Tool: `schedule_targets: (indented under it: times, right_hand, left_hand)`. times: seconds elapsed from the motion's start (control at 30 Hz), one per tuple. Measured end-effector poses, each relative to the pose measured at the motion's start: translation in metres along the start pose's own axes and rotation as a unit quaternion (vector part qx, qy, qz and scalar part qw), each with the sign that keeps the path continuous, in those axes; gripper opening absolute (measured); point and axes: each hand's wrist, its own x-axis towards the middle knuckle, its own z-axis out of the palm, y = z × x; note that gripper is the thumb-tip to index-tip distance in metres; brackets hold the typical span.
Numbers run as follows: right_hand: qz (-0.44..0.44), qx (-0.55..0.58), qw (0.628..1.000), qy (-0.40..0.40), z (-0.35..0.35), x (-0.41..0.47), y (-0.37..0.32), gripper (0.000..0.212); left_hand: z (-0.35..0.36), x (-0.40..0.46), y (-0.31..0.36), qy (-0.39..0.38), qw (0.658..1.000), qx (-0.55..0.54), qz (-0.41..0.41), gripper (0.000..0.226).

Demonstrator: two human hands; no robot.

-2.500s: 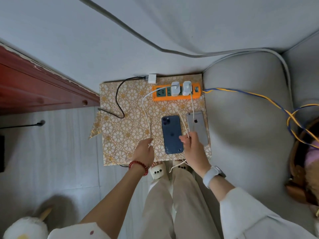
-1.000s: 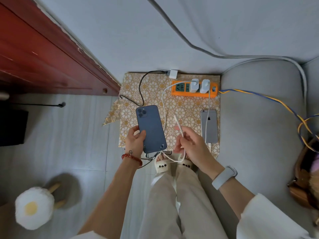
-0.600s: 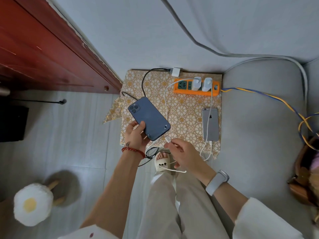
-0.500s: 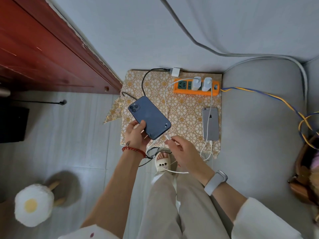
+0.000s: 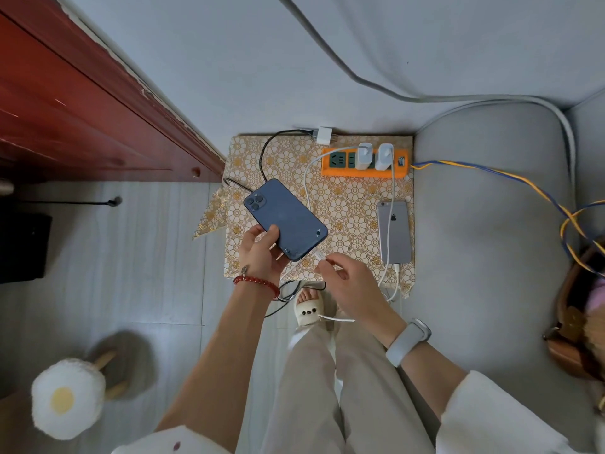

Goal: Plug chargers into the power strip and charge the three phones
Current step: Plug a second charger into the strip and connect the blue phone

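In the head view, the left hand point(image 5: 262, 253) grips the dark blue smooth-backed phone point(image 5: 285, 219) by its lower part, with fingers curled round its edge, and holds it tilted above the gold flower-patterned cloth point(image 5: 347, 204). The right hand point(image 5: 350, 283) pinches the white cable connector point(image 5: 319, 256) between thumb and fingertips, just beside the bottom edge of this phone; I cannot tell if it is already inside the port. The orange plastic power strip point(image 5: 365, 172) lies at the far edge of the cloth and carries two white charger bricks point(image 5: 373, 156). The silver-grey phone point(image 5: 394, 231) lies flat on the cloth with a white cable at its lower end.

The blue phone looks rigid, smooth and probably slippery, so a hold on its side edges seems safest. The cable is soft and limp; it is best taken at the stiff connector.
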Motion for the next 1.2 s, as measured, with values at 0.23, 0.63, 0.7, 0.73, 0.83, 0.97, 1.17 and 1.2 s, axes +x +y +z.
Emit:
schedule_targets:
  times: [0.23,0.63,0.7,0.73,0.83,0.97,1.17,1.2]
  right_hand:
    - [0.008,-0.026,1.000,0.008,-0.002,0.004,0.003,0.027]
    - [0.032,-0.093,0.995,0.025,0.004,0.012,0.017,0.027]
    - [0.038,-0.098,0.994,0.010,0.002,0.014,0.022,0.028]
    - [0.044,-0.106,0.993,-0.016,-0.002,0.016,0.026,0.030]
    - [0.100,-0.116,0.982,-0.109,-0.025,0.026,0.044,0.033]
    - [0.150,-0.114,0.975,0.114,-0.063,0.049,0.073,0.019]
    - [0.111,-0.104,0.980,0.131,-0.073,0.092,0.088,0.023]
    - [0.095,-0.119,0.979,0.138,-0.073,0.096,0.089,0.021]
  left_hand:
    - [0.002,0.001,-0.004,-0.003,1.000,0.009,-0.003,0.013]
    - [-0.002,0.008,-0.015,-0.030,0.993,0.115,0.002,0.014]
    - [-0.001,0.011,-0.022,-0.028,0.994,0.107,-0.014,0.017]
    - [0.000,0.014,-0.027,-0.026,0.993,0.111,-0.021,0.019]
    - [0.001,0.021,-0.044,-0.028,0.980,0.198,-0.015,0.021]
    - [0.005,0.037,-0.072,-0.065,0.925,0.373,0.025,0.024]
    - [0.039,0.076,-0.100,-0.094,0.881,0.461,0.040,0.030]
    - [0.045,0.083,-0.104,-0.095,0.879,0.465,0.041,0.030]
